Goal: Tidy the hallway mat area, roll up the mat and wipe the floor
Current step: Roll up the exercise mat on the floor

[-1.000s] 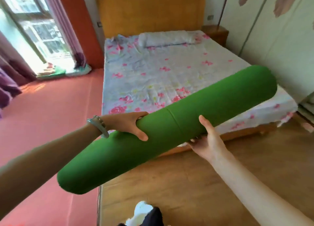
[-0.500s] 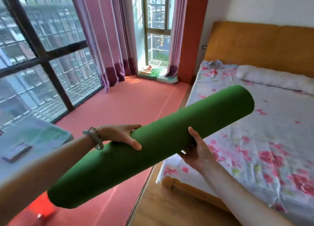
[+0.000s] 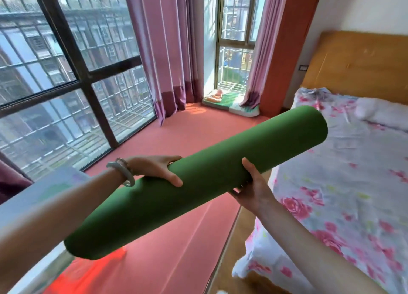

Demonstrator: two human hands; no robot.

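Hands grip a rolled green mat (image 3: 198,183) carried in mid-air across a bedroom, the roll tilted so its near end dips low at the left and its far end rises toward the right. The person's left hand (image 3: 154,169), a pale bangle (image 3: 123,173) at the wrist, wraps over the top of the roll from the left side, thumb lying along the front face and fingers curled out of sight behind it. The right hand (image 3: 254,187) cups the roll from beneath, a little farther along its length, thumb pressed up against the near face and the remaining fingers tucked under the mat where they cannot be seen in full. Below the roll lies a salmon-pink floor covering (image 3: 167,245), meeting a strip of wooden floor (image 3: 229,249) beside the bed (image 3: 344,183), which is spread with a white sheet printed with pink flowers. A white pillow (image 3: 382,112) rests near the wooden headboard (image 3: 362,66). At the far end of the pink floor, a low green pad (image 3: 223,100) sits on the sill of a narrow window (image 3: 237,40), with small items on it too blurred to identify. Mauve curtains (image 3: 167,51) hang on either side of that window, and a large dark-framed window (image 3: 66,73) with an outer metal grille fills the left wall.
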